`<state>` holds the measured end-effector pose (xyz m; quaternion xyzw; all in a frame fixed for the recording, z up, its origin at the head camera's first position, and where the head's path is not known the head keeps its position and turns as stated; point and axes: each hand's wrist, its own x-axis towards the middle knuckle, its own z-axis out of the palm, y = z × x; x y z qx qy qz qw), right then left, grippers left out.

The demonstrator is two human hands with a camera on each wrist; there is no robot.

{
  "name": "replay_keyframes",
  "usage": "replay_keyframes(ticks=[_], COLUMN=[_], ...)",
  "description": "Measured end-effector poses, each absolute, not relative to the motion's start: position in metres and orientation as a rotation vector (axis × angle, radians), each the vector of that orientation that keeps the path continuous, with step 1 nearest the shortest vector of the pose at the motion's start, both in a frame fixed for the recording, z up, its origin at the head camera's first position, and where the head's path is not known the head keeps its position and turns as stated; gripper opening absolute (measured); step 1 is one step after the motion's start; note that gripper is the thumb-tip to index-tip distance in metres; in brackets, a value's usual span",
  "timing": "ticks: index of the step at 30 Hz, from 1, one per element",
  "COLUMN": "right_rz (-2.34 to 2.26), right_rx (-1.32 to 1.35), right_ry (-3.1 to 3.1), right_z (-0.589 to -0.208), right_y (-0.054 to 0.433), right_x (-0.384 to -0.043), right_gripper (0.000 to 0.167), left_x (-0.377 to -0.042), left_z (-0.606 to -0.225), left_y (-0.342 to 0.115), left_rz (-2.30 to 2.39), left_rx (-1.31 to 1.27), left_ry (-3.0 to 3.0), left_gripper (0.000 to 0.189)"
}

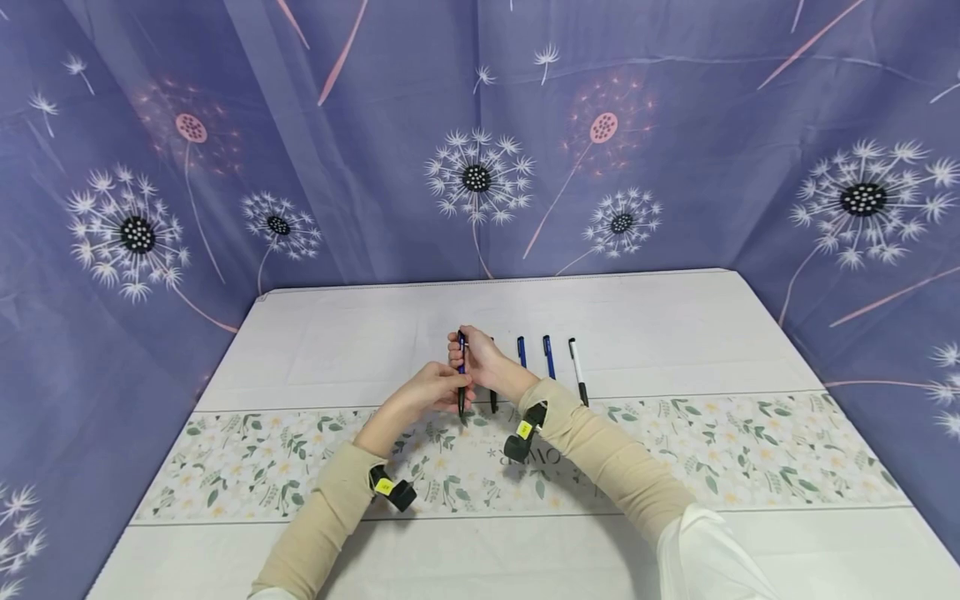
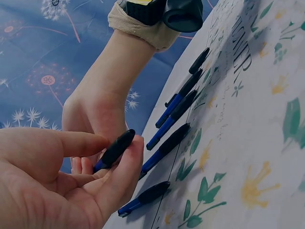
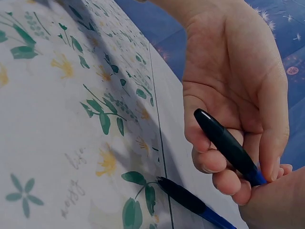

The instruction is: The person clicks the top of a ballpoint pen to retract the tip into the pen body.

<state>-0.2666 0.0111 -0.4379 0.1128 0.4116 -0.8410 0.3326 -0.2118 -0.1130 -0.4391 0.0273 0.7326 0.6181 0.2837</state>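
Observation:
A blue pen with a black grip [image 1: 461, 367] stands between my two hands, its black end toward me. My left hand [image 1: 433, 388] pinches the black grip [image 2: 116, 149] between thumb and fingers. Beyond it, my right hand [image 1: 483, 357] holds the pen's far part with curled fingers, which partly hide the blue barrel. Under the right hand, another pen [image 1: 493, 400] lies on the table, mostly covered. In the right wrist view a blue pen with a black grip [image 3: 190, 198] lies just below the held pen.
Right of my hands lie two blue pens, the nearer [image 1: 521, 350] and the farther [image 1: 549, 358], then a white pen with black ends [image 1: 577, 371]. All point roughly toward me on the white table cover [image 1: 360, 325], which has a floral band [image 1: 262, 467]. A dandelion-patterned curtain [image 1: 375, 125] surrounds the table.

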Motion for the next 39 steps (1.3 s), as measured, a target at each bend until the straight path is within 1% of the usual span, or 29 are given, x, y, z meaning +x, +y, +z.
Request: replay_keyframes(ticks=[12, 24, 34, 39], right_rz=[-2.167, -2.152, -2.156, -2.156], right_rx=[0.303, 0.282, 0.287, 0.272], right_ry=[1.116, 1.125, 1.159, 1.191], right_z=[-0.438, -0.438, -0.437, -0.437], right_y=[0.009, 0.007, 0.007, 0.006], right_x=[-0.269, -0.267, -0.264, -0.264], right_gripper=[0.036, 0.037, 0.039, 0.036], left_x=[-0.212, -0.21, -0.21, -0.212], left_z=[-0.439, -0.439, -0.439, -0.441], left_y=[-0.119, -0.124, -0.125, -0.127], left_rz=[1.645, 1.614, 1.629, 1.651], left_rx=[0.082, 0.005, -0.005, -0.014], left_ry=[1.994, 2.048, 2.041, 2.055], left_gripper=[0.035, 0.032, 0.031, 0.033])
